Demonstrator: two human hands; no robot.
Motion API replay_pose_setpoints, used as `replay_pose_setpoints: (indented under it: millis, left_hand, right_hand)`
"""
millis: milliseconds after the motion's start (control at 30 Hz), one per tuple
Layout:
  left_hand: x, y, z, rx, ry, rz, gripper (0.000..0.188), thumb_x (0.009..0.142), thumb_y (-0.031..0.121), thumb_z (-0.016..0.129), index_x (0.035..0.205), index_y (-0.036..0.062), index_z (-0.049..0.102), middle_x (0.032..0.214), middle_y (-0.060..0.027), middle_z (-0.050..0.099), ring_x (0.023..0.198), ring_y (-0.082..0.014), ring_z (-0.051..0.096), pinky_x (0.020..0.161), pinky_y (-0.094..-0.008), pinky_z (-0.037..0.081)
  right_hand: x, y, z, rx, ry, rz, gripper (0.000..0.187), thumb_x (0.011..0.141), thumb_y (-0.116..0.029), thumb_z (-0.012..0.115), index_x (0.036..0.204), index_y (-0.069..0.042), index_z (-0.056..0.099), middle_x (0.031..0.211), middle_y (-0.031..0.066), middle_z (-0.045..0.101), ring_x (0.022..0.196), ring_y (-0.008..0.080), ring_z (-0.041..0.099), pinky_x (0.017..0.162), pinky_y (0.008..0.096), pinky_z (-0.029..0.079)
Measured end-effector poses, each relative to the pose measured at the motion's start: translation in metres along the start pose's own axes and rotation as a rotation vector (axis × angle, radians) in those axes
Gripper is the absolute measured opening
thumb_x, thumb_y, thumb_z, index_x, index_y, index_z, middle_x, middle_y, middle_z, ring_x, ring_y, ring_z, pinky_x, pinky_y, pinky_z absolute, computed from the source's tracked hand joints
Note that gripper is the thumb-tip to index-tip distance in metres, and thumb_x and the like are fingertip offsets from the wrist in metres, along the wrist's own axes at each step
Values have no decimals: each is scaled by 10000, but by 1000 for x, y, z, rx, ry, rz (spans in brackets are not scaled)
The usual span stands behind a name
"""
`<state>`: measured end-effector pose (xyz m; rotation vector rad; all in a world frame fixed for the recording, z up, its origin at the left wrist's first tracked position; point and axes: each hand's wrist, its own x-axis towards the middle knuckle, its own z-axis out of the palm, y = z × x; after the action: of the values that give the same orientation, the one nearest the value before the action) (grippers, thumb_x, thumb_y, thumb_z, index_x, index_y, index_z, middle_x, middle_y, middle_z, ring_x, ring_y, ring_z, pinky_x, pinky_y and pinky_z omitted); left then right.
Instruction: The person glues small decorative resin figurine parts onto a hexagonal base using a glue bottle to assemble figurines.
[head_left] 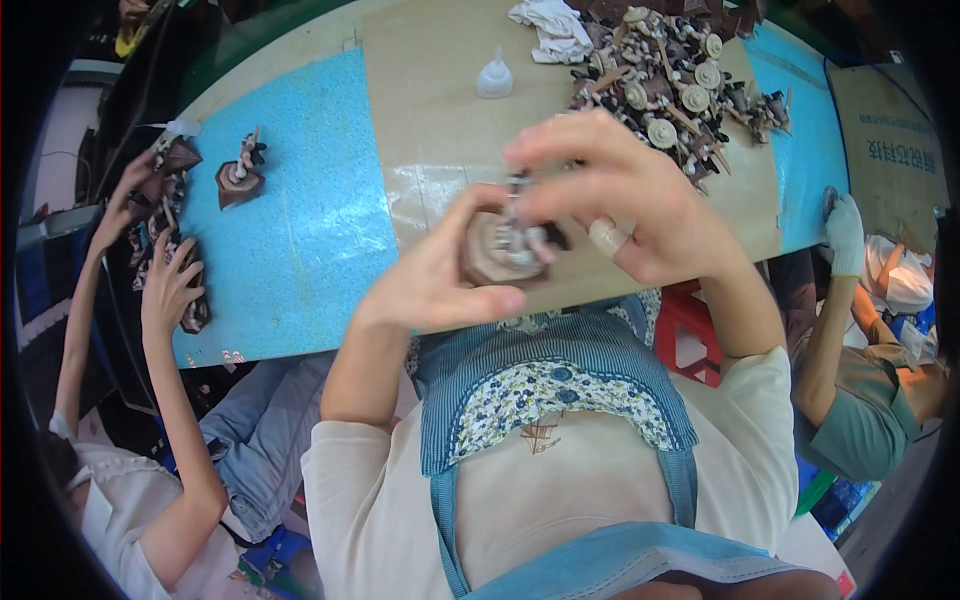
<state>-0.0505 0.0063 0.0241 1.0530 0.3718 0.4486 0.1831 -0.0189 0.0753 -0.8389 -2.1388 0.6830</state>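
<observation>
1. Head view, centre: left hand [430, 280] curled round the base of the held figurine [497, 255]; fingers at the far side, thumb along the near side, closed as far as the base allows.
2. Held figurine: middle of frame, above the near table edge; brown polygonal base faces the camera, small pale and dark shape on top, blurred.
3. Right hand [640, 205]: just right of the held figurine, motion-blurred. Fingers half bent, reaching over the figurine's upper part; thumb apart from them. Pinching or only touching, cannot tell. Pale wrap [607, 238] on 1 digit.
4. Upper right: heap of figurines [660, 90], many with pale round parts; white cloth [555, 30] just left of it.
5. Top centre: white squeeze bottle [495, 80] with a pointed tip, upright on the brown table covering [425, 110].
6. Upper left: 1 lone figurine [240, 178] on the blue mat [310, 200].
7. Far left: a co-worker's 2 hands [170, 285] at a cluster of figurines [193, 312] by the mat's edge.
8. Far right: another person's white-gloved hand [845, 235] at the table edge, beside a cardboard box [890, 130].
</observation>
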Motion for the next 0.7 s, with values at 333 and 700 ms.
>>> replay_pose_setpoints:
  millis: [333, 700]
  left_hand:
    - [18, 83, -79, 1568, 653, 187, 551, 780, 43, 620, 1301, -26, 453, 1341, -242, 475, 1245, -394, 461, 1001, -421, 407]
    - [262, 111, -187, 2536, 304, -73, 468, 818, 109, 614, 1260, 12, 497, 1303, -165, 506, 1095, -347, 552, 938, -409, 468]
  right_hand:
    - [37, 80, 50, -123, 403, 569, 476, 788, 33, 600, 1240, 34, 453, 1186, 256, 544, 1134, 381, 546, 939, 393, 462]
    - [42, 59, 54, 221, 382, 559, 372, 822, 96, 507, 1182, 12, 465, 1062, 215, 524, 914, 339, 587, 806, 389, 469]
